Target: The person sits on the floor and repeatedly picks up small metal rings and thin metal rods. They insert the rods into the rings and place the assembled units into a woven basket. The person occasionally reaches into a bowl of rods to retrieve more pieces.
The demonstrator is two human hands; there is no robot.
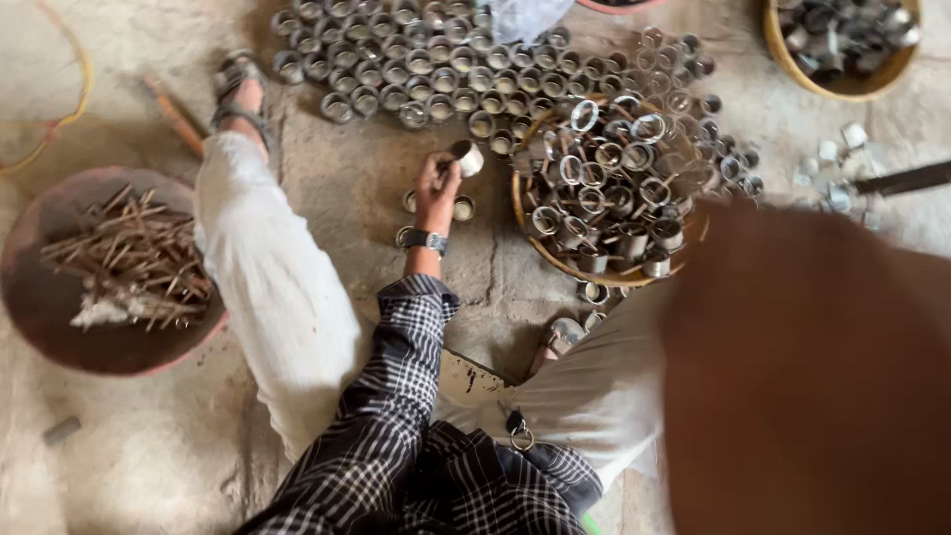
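One small metal cup (467,157) sits pinched in the fingers (448,166) of the left hand (436,188), held just above the floor (376,188). Three more cups (436,210) stand beneath the wrist. Many cups stand in rows (416,69) beyond, apparently finished; the basket (555,260) to the right remains heaped. Open floor lies between rows and knee. The right hand cannot be told apart from the blurred brown mass (812,386).

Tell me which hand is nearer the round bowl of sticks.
Left. The left hand, holding a small metal cup, is right of the bowl of sticks, beyond the white-trousered leg. The right hand, only a close blur, fills the frame's far right side.
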